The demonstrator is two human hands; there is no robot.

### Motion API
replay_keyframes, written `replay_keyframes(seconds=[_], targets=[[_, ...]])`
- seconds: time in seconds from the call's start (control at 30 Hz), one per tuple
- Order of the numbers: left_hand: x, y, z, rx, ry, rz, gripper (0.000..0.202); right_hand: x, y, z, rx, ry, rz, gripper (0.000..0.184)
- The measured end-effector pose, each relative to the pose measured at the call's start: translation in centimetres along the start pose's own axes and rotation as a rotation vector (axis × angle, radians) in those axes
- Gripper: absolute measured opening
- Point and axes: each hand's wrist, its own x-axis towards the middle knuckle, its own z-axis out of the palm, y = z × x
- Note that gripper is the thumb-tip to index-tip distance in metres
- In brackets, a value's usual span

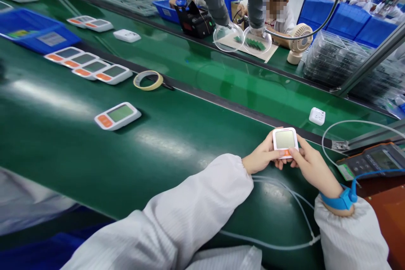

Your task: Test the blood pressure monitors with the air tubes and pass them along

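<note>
Both of my hands hold one small white device with a grey-green screen and an orange strip at its lower edge, just above the green conveyor belt. My left hand grips its left side, fingers curled under it. My right hand pinches its right side and lower edge. A blue strap with a blue cord circles my right wrist. Both sleeves are white.
More white devices lie on the belt: one alone, a row of several. A tape roll, a small white box, blue bins, a grey meter and clear tubing are nearby. Another person sits across the line.
</note>
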Motion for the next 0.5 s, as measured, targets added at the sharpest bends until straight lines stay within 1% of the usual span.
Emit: replay_keyframes(seconds=[0.07, 0.2, 0.33, 0.4, 0.5], targets=[[-0.04, 0.24, 0.09, -0.03, -0.009, -0.004, 0.091, 0.02, 0.21, -0.24, 0.023, -0.017, -0.009, 0.06], [-0.03, 0.37, 0.17, -0.026, -0.024, 0.001, 0.091, 0.12, 0.68, -0.38, 0.074, -0.035, -0.051, 0.053], [0.0, 0.16, -0.07, 0.025, -0.071, -0.043, 0.091, 0.05, 0.61, -0.67, -0.049, -0.038, -0.004, 0.055], [0.02, 0.08, -0.19, 0.051, -0.075, -0.064, 0.086, -0.02, 0.36, -0.82, -0.11, -0.04, 0.016, 0.055], [0.03, 0.08, -0.25, 0.068, -0.066, -0.078, 0.081, -0.11, -0.08, -0.9, -0.142, -0.047, 0.013, 0.054]])
